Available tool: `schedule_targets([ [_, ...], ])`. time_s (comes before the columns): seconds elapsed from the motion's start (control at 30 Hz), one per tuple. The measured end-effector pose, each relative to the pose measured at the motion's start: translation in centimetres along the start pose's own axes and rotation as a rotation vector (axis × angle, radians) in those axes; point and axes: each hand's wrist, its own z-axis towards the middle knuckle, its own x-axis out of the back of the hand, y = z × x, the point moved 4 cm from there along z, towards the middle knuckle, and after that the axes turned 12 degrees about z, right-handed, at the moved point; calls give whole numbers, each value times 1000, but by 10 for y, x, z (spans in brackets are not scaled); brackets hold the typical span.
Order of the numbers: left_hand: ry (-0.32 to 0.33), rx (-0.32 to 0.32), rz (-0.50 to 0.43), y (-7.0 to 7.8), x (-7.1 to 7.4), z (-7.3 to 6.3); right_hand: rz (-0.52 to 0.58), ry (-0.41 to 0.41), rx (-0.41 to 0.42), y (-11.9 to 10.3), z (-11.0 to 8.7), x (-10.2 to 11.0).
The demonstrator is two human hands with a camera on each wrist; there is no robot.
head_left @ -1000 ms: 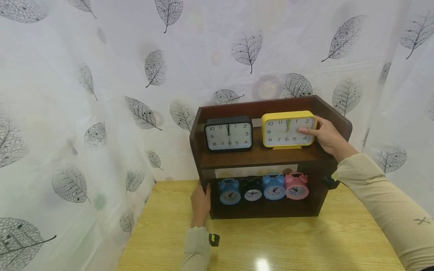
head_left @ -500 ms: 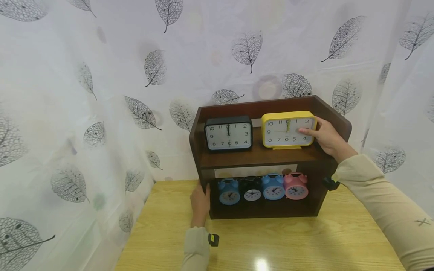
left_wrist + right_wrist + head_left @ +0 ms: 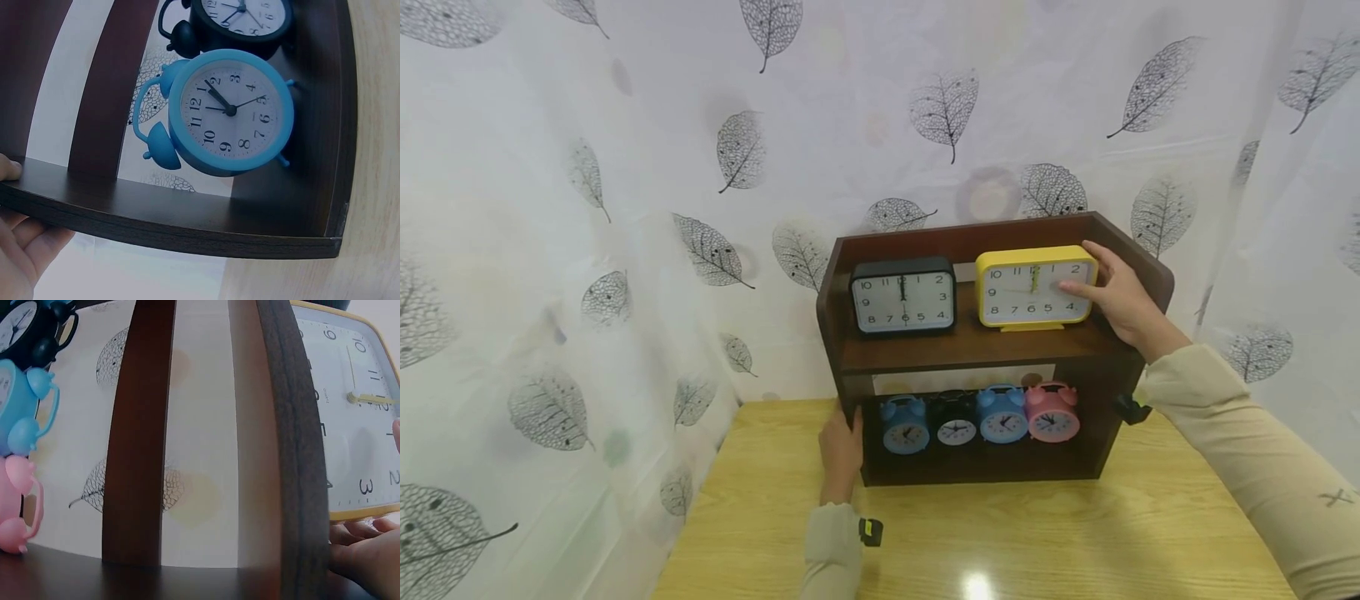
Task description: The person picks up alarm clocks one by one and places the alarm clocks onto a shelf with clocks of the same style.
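Note:
A dark brown two-tier shelf (image 3: 970,358) stands on the table. My left hand (image 3: 840,446) grips its left side panel; in the left wrist view the thumb (image 3: 9,169) lies inside and the fingers (image 3: 39,247) outside. On the upper tier, a yellow rectangular clock (image 3: 1011,300) stands upright on its small base. My right hand (image 3: 1123,296) holds its right end, thumb on the face and index finger at the top corner; the other fingers are partly hidden. To its left stands a black rectangular clock (image 3: 880,312).
Along the lower tier sit small twin-bell alarm clocks: a blue one (image 3: 904,435), a black one (image 3: 957,431), another blue one (image 3: 1003,423) and a pink one (image 3: 1054,425). A leaf-patterned curtain (image 3: 865,100) hangs behind. The wooden table (image 3: 1037,533) extends in front.
My right index finger has risen to the yellow clock's top right corner. The left hand keeps its hold on the shelf, and the clocks stay where they were.

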Motion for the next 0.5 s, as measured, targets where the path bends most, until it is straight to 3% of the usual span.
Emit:
schedule_targets([
  [0.17, 0, 3, 16, -1, -1, 1, -100, 27, 53, -8, -6, -2],
  [0.5, 5, -4, -18, -2, -1, 0, -162, 73, 182, -5, -34, -4],
])
